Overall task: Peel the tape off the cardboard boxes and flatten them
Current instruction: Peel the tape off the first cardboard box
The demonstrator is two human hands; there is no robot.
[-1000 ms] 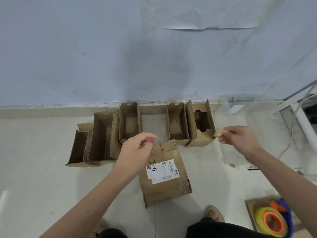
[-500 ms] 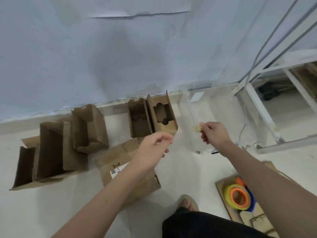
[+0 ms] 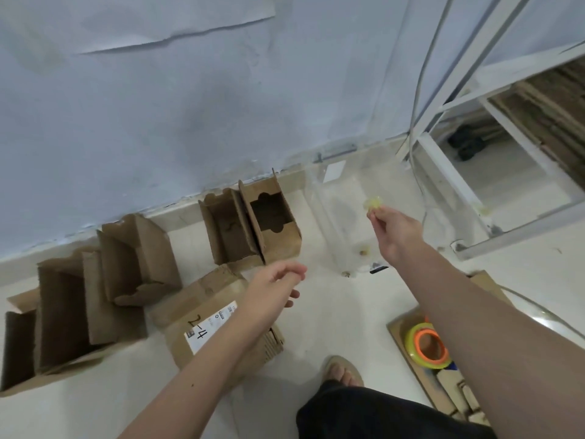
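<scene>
Right now my right hand [image 3: 394, 228] pinches a crumpled wad of peeled tape [image 3: 373, 203] over the clear plastic bin [image 3: 340, 223] by the wall. My left hand [image 3: 273, 286] hangs loosely curled, holding nothing, above the labelled box [image 3: 205, 324], which lies on the floor with its long axis running diagonally toward the wall.

Brown cardboard boxes [image 3: 253, 226] along a pale blue wall [image 3: 190, 106], floor [image 3: 332, 312] cream-white; the flat box [image 3: 215, 321] is brown with a white label [image 3: 209, 327] and black handwritten "2-4". Tape wad [image 3: 373, 203] pinched in the right hand [image 3: 394, 228] is pale yellowish, translucent. Tape roll [image 3: 427, 345] yellow-green with orange core, blue bit beside it; clear plastic bin [image 3: 345, 217], white metal frame [image 3: 443, 172], black trouser leg [image 3: 380, 413].
</scene>
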